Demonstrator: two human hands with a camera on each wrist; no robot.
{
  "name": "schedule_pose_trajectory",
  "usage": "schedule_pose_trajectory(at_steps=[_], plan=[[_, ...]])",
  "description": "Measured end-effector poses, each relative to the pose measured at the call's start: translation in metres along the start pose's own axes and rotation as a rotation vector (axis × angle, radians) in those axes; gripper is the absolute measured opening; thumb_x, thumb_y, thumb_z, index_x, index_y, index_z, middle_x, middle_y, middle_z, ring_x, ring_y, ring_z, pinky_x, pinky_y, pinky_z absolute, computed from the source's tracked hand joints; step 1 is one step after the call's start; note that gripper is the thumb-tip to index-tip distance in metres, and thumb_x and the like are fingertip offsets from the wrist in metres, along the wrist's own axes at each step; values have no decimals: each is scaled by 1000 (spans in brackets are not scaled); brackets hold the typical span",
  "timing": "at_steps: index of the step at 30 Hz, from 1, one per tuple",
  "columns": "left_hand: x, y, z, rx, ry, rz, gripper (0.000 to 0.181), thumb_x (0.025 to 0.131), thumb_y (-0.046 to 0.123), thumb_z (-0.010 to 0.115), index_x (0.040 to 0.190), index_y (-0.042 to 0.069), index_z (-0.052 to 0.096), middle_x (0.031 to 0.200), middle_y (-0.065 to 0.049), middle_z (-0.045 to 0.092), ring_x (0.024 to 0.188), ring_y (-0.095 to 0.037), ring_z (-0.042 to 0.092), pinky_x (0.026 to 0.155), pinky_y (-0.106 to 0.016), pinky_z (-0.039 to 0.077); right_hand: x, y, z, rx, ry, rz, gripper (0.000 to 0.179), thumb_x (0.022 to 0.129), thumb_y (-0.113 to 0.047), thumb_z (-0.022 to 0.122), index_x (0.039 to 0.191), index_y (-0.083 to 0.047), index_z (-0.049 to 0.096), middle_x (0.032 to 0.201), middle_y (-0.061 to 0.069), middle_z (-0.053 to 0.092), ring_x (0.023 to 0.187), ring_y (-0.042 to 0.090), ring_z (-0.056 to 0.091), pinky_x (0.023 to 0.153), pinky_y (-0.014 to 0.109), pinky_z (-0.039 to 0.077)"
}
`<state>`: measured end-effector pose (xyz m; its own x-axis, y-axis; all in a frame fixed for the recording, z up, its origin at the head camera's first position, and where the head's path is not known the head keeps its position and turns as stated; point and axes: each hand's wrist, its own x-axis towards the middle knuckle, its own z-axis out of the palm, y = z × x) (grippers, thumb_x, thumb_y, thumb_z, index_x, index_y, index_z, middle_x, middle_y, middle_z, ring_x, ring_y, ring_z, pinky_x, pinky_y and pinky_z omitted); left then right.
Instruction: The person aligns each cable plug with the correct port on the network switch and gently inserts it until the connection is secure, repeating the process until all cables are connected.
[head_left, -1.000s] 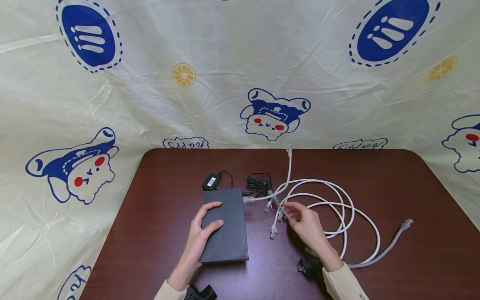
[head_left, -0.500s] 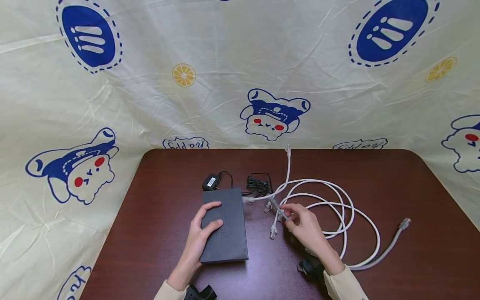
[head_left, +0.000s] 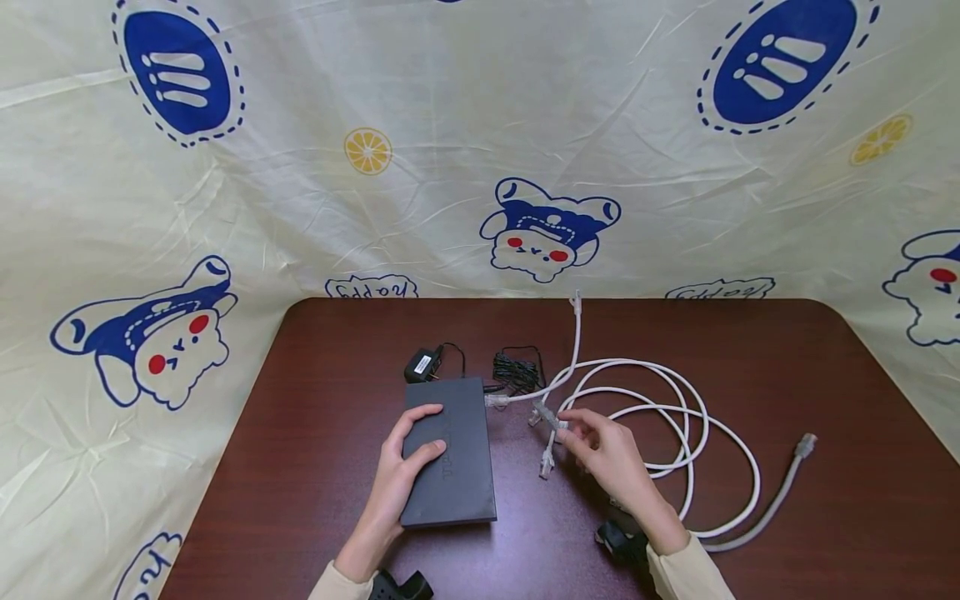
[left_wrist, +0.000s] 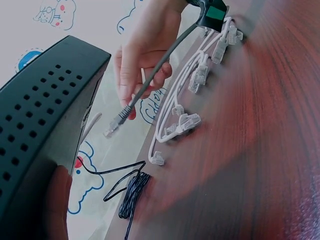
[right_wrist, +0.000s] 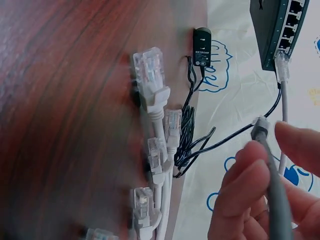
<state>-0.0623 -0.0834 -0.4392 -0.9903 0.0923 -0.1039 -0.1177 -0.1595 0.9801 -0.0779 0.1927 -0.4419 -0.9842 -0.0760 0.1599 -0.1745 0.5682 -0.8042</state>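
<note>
In the head view, my left hand [head_left: 393, 471] grips a dark network switch [head_left: 467, 467] by its left side, thumb and a finger over its top. Several ports [right_wrist: 287, 32] show along its side in the right wrist view. A white network cable's plug [head_left: 497, 401] sits in the port nearest one end. To the right of the switch, my right hand [head_left: 611, 450] pinches a grey network cable [right_wrist: 274, 175] just behind its clear plug [left_wrist: 112, 130]. That plug points towards the switch and is apart from it.
White network cables [head_left: 705, 417] lie coiled on the brown table [head_left: 840, 517], their loose plugs [head_left: 546, 465] near the right hand. Behind the switch are a black power adapter [head_left: 423, 364] and a bundled black cord [head_left: 516, 372]. A printed cloth [head_left: 420, 217] hangs behind.
My right fingers have shifted closer to the grey cable's plug, so less cable shows ahead of them. The cable's far end has moved slightly left. The left hand and switch stay put.
</note>
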Motion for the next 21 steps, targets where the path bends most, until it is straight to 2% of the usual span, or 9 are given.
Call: schedule_pose_trajectory(at_steps=[9,21], plan=[[0,0,0,16,6,10,41,89,12,63,128,21,57,135,-8,42,113,-28,42,89,-41,36,-2,-6,-2,-35,0,-66,7,86,0,67,91,-1,70,69,-6,50,48,5,48,44,25,42],[0,-3,0,10,-3,1,41,89,12,64,129,18,57,134,-9,43,111,-29,43,87,-39,39,-2,-21,-9,-26,24,-156,12,83,-1,71,88,-10,67,70,-9,60,58,5,51,52,24,41]])
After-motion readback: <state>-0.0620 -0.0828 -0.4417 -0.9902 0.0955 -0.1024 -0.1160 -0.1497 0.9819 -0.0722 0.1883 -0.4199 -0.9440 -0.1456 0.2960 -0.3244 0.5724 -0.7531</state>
